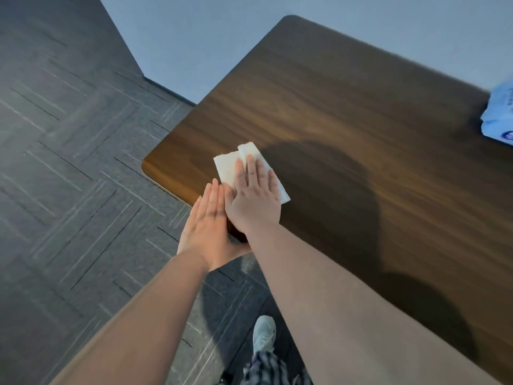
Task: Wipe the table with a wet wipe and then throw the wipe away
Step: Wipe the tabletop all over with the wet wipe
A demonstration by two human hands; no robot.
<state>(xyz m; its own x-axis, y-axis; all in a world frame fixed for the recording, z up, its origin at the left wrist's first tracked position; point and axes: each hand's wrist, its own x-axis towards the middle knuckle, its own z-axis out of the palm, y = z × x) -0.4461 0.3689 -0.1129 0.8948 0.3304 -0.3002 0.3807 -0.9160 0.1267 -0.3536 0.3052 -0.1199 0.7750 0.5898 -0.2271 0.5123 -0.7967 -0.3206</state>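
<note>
On the far left the floor is dark grey carpet (69,176), laid in tiles with a herringbone of fine pale lines, and a blue-grey wall (177,37) rises behind it. The left hand (206,223) is held just off the near edge of the worktop (361,112), fingers straight and pressed together, palm cupped upward against the rim; it grips nothing. Right beside it, touching at the thumb side, the right hand (254,195) lies flat and spread on the wood, palm down, pressing a white wet wipe (227,169) onto the surface. The wipe is folded and a little creased, and sits near the rounded front-left corner of the worktop, its edges showing out beyond the fingertips and past the little-finger side of the hand. Both forearms are bare. The worktop itself is dark walnut-grained, with the person's shadow falling broad across its middle. Below, between the arms, one pale sneaker (263,333) and a checked trouser leg (263,368) stand on the carpet. At the far right edge a light blue pack of wipes (499,115) rests on the worktop, well apart from the hands and partly cut off by the frame.
</note>
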